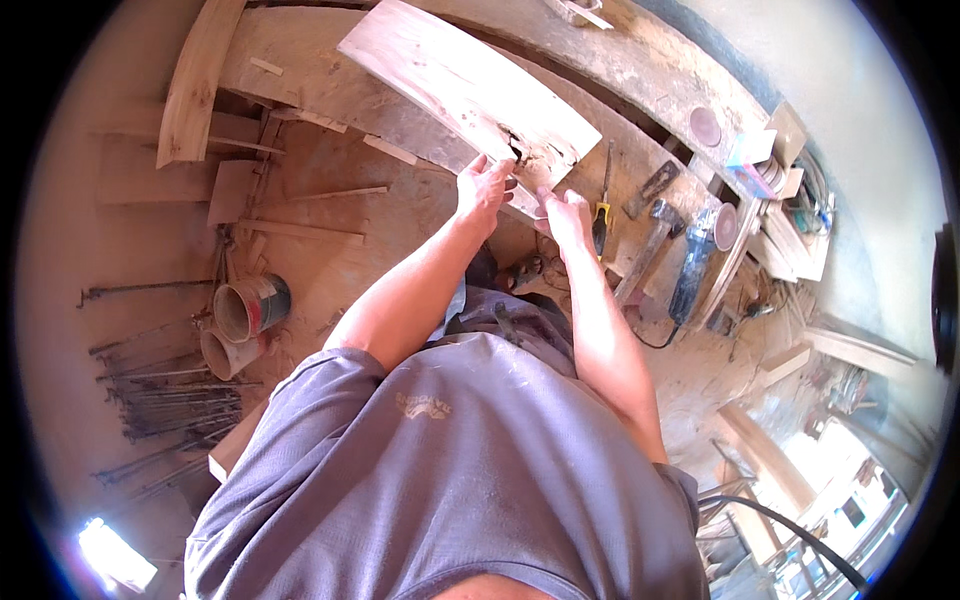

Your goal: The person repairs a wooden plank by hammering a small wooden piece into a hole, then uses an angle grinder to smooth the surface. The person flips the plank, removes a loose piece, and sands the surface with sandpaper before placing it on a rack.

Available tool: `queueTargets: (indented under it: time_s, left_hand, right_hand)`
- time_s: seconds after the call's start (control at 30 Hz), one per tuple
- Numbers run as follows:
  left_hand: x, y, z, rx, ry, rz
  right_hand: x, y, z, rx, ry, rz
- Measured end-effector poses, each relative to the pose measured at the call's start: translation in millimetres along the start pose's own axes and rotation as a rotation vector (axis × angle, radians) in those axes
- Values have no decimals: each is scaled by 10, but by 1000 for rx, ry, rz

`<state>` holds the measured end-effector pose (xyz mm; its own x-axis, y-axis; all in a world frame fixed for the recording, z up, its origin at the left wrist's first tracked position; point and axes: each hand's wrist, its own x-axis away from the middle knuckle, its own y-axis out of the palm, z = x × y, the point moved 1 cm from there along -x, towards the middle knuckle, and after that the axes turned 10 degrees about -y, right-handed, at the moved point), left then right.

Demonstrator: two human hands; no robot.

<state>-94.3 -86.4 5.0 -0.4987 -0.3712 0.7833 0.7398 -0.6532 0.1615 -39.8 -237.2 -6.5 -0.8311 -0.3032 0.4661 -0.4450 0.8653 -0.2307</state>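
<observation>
A pale wooden board [455, 75] lies slantwise over the workbench, with a dark hole and rough, knotty grain near its close end. My left hand [483, 190] is closed on the board's near edge beside the hole, its fingers bent. At the near right corner, my right hand [565, 214] grips the board, with the thumb up against the edge. What the fingers do beneath the wood is hidden. To the right of my right hand lies a yellow-and-black screwdriver [601, 226].
On the workbench [340, 75] at right are a hammer [655, 235], an angle grinder [692, 262] with its cord, and a round disc [705, 126]. Buckets [240, 312] stand on the floor at left, near many metal bar clamps [175, 400]. A long plank [200, 85] rests at far left.
</observation>
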Motion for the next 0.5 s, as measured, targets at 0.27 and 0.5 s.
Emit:
queueTargets:
  time_s: [0.27,0.5]
  left_hand:
    - [-208,78,-276,-28,174,280]
    - [12,155,-196,-214,204,100]
  right_hand:
    - [-3,50,-56,14,-21,-29]
    - [-236,-18,277,256,-140,-3]
